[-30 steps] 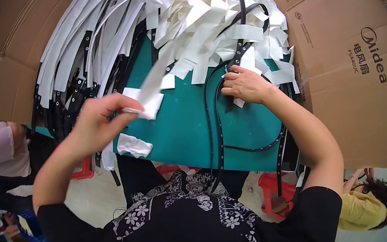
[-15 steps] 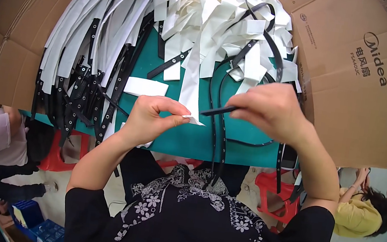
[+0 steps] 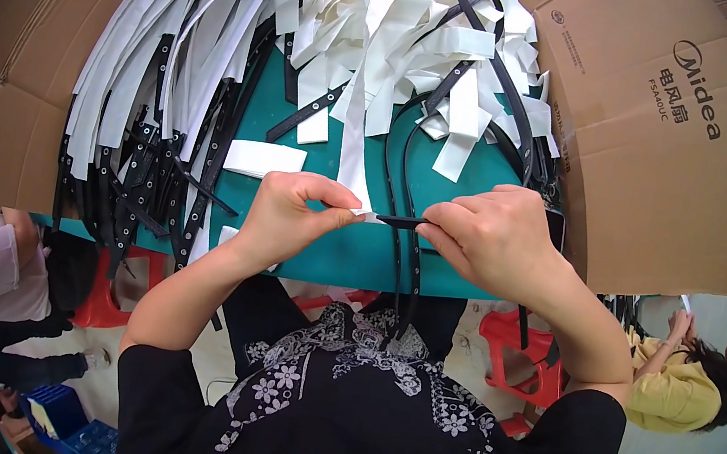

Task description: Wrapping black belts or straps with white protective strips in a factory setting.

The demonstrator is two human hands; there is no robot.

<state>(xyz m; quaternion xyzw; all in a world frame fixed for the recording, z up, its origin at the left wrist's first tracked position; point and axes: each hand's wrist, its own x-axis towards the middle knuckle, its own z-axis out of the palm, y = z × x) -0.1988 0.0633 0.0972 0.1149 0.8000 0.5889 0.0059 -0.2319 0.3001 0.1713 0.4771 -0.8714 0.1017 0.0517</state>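
Note:
My left hand [image 3: 297, 220] is closed in a pinch on the near end of a white strip [image 3: 353, 146], which runs back to the pile. Between the thumb and fingers of my right hand [image 3: 501, 238] is a black strap [image 3: 400, 221], its tip pointing left. That tip meets the white strip's end just right of my left fingertips; whether it lies inside a fold I cannot tell. Behind my hands rises a tangled heap of white strips [image 3: 410, 41]. Black straps with metal eyelets [image 3: 411, 168] hang over the table's near edge below the held strap.
At left lies a thick bundle of white strips with black eyelet ends [image 3: 143, 100]. Cardboard flaps [image 3: 674, 161] flank the green table [image 3: 284, 257] on both sides. A folded white strip [image 3: 265, 160] lies near my left hand. People sit at both sides by red stools [image 3: 508, 357].
My right hand has come down and left, bringing the black strap's tip against the white strip's end. My left hand keeps its pinch, nearly in place.

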